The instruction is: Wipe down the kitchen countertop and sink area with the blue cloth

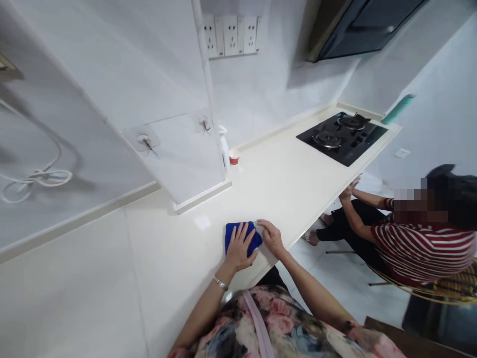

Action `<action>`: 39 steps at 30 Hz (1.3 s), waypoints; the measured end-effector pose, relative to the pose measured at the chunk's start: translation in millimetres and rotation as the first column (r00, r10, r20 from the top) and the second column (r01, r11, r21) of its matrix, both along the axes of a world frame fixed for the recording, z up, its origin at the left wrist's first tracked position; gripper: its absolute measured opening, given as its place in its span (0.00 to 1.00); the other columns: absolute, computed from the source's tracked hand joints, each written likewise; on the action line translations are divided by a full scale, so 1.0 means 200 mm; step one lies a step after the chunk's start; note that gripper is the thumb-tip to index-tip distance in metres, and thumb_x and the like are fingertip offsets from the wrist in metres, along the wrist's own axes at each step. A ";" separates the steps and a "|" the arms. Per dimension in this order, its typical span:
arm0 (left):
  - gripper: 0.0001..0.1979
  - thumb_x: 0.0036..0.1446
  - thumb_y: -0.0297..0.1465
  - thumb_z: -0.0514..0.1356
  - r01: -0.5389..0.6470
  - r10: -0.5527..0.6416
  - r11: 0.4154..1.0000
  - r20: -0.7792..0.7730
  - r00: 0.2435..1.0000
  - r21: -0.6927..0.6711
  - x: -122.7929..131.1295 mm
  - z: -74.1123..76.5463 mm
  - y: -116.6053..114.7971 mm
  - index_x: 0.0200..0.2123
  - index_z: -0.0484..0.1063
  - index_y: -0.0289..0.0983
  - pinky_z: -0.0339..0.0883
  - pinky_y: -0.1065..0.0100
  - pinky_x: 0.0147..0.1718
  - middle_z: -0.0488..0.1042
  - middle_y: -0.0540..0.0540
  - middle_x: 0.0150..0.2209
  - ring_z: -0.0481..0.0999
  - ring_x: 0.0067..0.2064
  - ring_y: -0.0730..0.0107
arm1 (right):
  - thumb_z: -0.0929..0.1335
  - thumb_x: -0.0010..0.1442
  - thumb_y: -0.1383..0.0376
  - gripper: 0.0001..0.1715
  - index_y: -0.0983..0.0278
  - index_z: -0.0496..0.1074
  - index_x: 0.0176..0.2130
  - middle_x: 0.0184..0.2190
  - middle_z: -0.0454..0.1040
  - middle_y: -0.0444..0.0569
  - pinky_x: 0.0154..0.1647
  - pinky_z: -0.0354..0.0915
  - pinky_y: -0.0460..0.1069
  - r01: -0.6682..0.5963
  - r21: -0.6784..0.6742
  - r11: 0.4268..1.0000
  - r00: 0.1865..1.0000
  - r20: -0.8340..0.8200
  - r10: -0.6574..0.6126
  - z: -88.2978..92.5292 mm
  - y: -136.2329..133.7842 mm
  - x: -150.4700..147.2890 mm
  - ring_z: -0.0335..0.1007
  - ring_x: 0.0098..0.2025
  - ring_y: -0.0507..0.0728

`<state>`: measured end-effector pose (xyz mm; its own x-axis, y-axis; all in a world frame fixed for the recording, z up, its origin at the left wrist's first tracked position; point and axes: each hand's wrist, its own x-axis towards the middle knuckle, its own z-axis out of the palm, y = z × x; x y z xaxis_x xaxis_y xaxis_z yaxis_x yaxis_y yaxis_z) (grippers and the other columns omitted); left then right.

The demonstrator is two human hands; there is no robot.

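Floral top (268,323) at bottom edge, both arms reaching out. Left hand (238,247) flat, fingers spread, pressing blue cloth (255,237) on white counter (298,184) near front edge. Right hand (272,236) flat, touching cloth's right side. Seated person in striped shirt (421,246) at right; hob (341,136) far back.

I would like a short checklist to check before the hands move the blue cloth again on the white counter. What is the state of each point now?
1. Left hand flat on the blue folded cloth: ok.
2. Right hand touching the cloth's right edge: ok.
3. Cloth lying fully on the white stone counter, not over its edge: ok.
4. Small red-and-white paper cup and white spray bottle apart from the cloth: ok.
5. Seated person in a striped shirt close to the counter's front edge, hands at it: not ok.
6. Cloth wet or dry: cannot tell.
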<state>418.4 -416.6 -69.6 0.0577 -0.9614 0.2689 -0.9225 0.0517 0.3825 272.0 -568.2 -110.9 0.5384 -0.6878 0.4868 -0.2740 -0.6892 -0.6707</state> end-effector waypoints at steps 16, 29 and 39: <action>0.36 0.64 0.41 0.53 -0.780 0.781 0.607 0.064 0.621 0.156 0.85 0.08 0.32 0.69 0.63 0.24 0.50 0.30 0.69 0.60 0.19 0.70 0.51 0.75 0.29 | 0.67 0.71 0.54 0.32 0.58 0.66 0.70 0.74 0.62 0.56 0.76 0.46 0.73 -0.289 -0.106 0.952 0.863 -0.460 0.211 0.17 0.35 0.19 0.51 0.76 0.69; 0.41 0.69 0.42 0.42 -0.890 0.895 0.420 0.080 0.438 0.178 0.95 0.01 0.15 0.73 0.50 0.13 0.39 0.31 0.72 0.43 0.10 0.74 0.39 0.78 0.26 | 0.58 0.74 0.55 0.32 0.62 0.66 0.70 0.73 0.62 0.57 0.75 0.51 0.67 0.277 -0.285 0.918 0.730 -0.558 -0.394 0.10 -0.42 -0.28 0.55 0.75 0.66; 0.36 0.72 0.41 0.43 -0.876 0.872 0.462 0.106 0.477 0.141 0.95 -0.04 0.19 0.73 0.57 0.23 0.40 0.26 0.70 0.38 0.16 0.77 0.35 0.78 0.25 | 0.55 0.72 0.57 0.39 0.76 0.60 0.72 0.73 0.57 0.75 0.68 0.50 0.81 0.508 -0.302 0.806 0.527 -0.632 -0.569 0.13 -0.80 0.29 0.49 0.75 0.79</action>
<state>609.3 -378.9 -77.2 0.8893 -0.4368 0.1353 -0.4572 -0.8422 0.2858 330.4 -728.5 -84.9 0.2654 -0.9397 0.2155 -0.9517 -0.2911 -0.0973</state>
